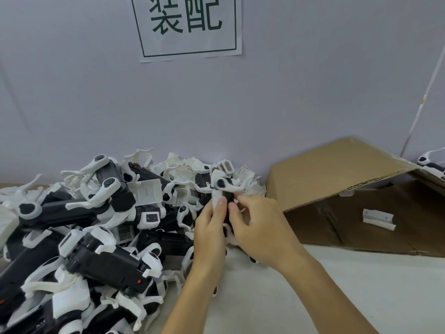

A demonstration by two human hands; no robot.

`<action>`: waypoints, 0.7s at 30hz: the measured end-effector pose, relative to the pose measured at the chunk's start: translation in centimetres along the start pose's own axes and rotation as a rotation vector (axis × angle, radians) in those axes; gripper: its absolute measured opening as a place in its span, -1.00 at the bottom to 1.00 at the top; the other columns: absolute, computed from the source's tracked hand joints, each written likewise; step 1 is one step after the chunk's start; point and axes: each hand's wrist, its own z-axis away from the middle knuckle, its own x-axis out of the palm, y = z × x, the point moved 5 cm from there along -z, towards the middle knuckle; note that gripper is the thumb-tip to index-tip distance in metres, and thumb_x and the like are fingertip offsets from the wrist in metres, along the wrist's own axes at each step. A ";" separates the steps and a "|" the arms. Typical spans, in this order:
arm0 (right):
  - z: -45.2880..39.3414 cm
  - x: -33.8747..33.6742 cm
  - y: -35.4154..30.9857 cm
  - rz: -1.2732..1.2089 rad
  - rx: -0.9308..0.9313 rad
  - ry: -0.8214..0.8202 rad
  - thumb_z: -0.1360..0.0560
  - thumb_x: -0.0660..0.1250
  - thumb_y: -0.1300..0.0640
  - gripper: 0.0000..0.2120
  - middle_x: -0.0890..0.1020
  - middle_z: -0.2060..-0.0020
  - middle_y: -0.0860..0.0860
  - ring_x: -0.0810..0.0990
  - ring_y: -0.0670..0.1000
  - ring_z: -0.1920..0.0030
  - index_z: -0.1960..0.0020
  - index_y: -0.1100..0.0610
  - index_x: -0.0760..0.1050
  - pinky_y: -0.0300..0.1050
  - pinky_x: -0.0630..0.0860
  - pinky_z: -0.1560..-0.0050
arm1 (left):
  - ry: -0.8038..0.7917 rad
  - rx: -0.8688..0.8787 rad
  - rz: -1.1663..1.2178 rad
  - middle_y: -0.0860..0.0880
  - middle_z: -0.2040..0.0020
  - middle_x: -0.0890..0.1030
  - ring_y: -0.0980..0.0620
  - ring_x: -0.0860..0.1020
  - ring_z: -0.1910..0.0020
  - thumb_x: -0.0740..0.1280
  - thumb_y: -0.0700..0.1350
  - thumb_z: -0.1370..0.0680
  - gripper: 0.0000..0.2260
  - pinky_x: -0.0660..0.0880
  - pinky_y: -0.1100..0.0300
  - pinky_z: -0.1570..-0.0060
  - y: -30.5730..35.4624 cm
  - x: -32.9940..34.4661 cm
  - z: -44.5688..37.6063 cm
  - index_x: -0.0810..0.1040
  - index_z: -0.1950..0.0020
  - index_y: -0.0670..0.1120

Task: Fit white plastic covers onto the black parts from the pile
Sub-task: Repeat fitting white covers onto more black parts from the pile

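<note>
A big pile of black parts (103,261) with white arms covers the left of the table, with loose white plastic covers (148,190) heaped at its back. In front of the pile's right end, both hands hold one black part (228,197) upright, its white arm piece at the top. My left hand (212,231) grips its left side, thumb pressing a white cover against it. My right hand (260,227) pinches its right side with thumb and fingertips. The part's lower half is hidden behind my fingers.
A cardboard box (337,174) lies on its side at the right, a single white cover (378,219) inside it. More parts (431,162) sit behind the box flap. A paper sign (186,27) hangs on the grey wall. The table surface (337,297) is pale.
</note>
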 end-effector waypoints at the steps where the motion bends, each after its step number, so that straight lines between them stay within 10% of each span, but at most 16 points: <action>1: 0.0 -0.1 -0.4 -0.007 -0.033 -0.026 -0.58 0.16 0.04 -0.72 0.49 0.41 -0.05 0.44 -0.02 0.32 0.27 0.11 0.44 -0.01 0.44 0.23 | 0.006 -0.028 0.025 -0.07 0.10 0.70 -0.01 0.66 0.05 0.25 -0.02 -0.66 -0.77 0.55 0.17 0.06 -0.1 -0.1 0.0 0.64 0.00 -0.12; 8: -0.3 -3.0 0.4 -0.414 0.080 0.084 -0.61 0.22 0.25 -0.66 0.72 0.23 -0.19 0.68 -0.19 0.20 0.09 -0.07 0.68 -0.33 0.56 0.18 | 0.000 -0.224 0.443 -0.30 -0.21 0.62 -0.26 0.59 -0.13 0.33 0.07 -0.51 -0.49 0.51 -0.06 -0.12 0.1 -0.2 0.3 0.52 -0.31 -0.27; 13: -0.6 -3.1 1.6 -0.487 0.186 0.045 -0.65 0.20 0.25 -0.66 0.74 0.21 -0.10 0.71 -0.04 0.20 0.10 -0.03 0.68 0.02 0.66 0.13 | -0.056 -0.237 0.486 -0.38 -0.29 0.53 -0.24 0.53 -0.13 0.36 0.05 -0.45 -0.44 0.45 -0.10 -0.16 0.4 0.2 0.6 0.49 -0.36 -0.23; 21: -0.8 -3.2 3.2 -0.429 0.216 -0.042 -0.64 0.23 0.26 -0.70 0.74 0.14 -0.07 0.70 -0.02 0.03 0.00 0.01 0.71 -0.06 0.60 -0.08 | -0.170 0.053 0.320 -0.11 -0.08 0.69 -0.14 0.66 -0.12 0.44 -0.26 -0.38 -0.57 0.63 0.02 -0.05 1.1 0.0 0.3 0.56 -0.22 0.01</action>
